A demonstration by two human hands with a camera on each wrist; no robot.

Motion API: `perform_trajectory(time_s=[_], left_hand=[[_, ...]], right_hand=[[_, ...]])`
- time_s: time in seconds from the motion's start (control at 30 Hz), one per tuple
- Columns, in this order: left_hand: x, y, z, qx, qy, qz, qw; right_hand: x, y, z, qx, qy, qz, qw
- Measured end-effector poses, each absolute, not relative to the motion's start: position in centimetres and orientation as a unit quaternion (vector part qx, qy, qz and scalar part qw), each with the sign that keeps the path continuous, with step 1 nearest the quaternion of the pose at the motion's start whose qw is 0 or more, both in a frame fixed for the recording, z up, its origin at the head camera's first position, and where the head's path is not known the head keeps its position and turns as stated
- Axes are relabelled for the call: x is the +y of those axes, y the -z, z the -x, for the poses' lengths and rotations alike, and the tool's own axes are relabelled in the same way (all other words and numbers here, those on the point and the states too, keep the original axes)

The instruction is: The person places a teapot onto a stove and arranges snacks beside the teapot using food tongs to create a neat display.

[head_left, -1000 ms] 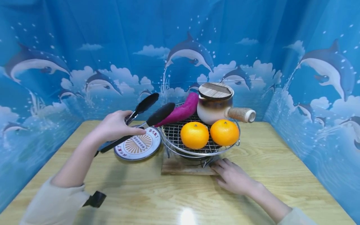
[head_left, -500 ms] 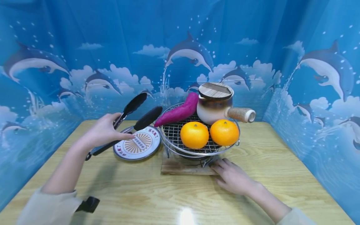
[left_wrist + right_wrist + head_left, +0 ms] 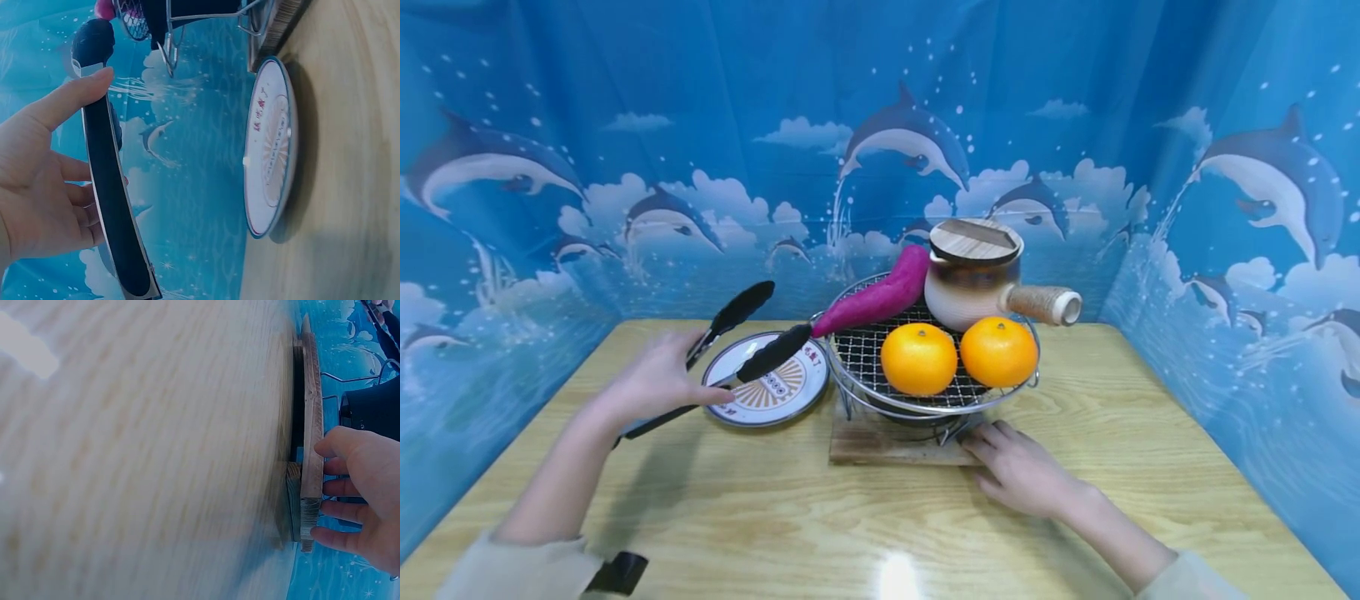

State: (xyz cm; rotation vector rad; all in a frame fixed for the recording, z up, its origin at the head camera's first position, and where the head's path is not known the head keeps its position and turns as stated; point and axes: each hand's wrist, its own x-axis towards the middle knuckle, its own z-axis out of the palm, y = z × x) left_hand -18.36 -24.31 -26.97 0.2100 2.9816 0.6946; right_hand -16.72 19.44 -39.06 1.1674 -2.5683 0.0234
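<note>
My left hand [image 3: 651,379] holds a pair of kitchen tongs [image 3: 115,200] with black tips, thumb along one arm and fingers on the other. The tongs' arms stand spread, with nothing between the tips, above a patterned plate [image 3: 790,412]. In the head view one tip meets the left end of a purple sweet potato [image 3: 880,302]. That sweet potato lies on a round wire grill rack [image 3: 863,354], with two mandarins [image 3: 919,360] at the front. My right hand [image 3: 1018,471] rests its thumb and extended fingers on the wooden board [image 3: 312,419] under the grill.
On the rack's back right stands a clay pot [image 3: 951,300] with a wooden lid [image 3: 976,242]; its cord-wrapped handle [image 3: 1037,304] sticks out past the rim. A blue dolphin curtain [image 3: 737,125] encloses the back and sides of the wooden table [image 3: 760,508].
My left hand has moved left and down toward me with the spread tongs, away from the rack. My right hand, the rack and everything on it have stayed put.
</note>
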Motion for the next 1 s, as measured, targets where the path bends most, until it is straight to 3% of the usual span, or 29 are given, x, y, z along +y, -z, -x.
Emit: perform_trajectory(time_s=[0.73, 1.0], left_hand=[[-24.9, 32.6, 17.6, 0.971, -0.180, -0.149, 0.042], [-23.8, 33.6, 17.0, 0.973, -0.145, -0.164, 0.080]], right_hand=[[19.4, 39.2, 16.6, -0.900, -0.006, -0.406, 0.159], [19.5, 39.2, 16.6, -0.900, -0.010, -0.406, 0.161]])
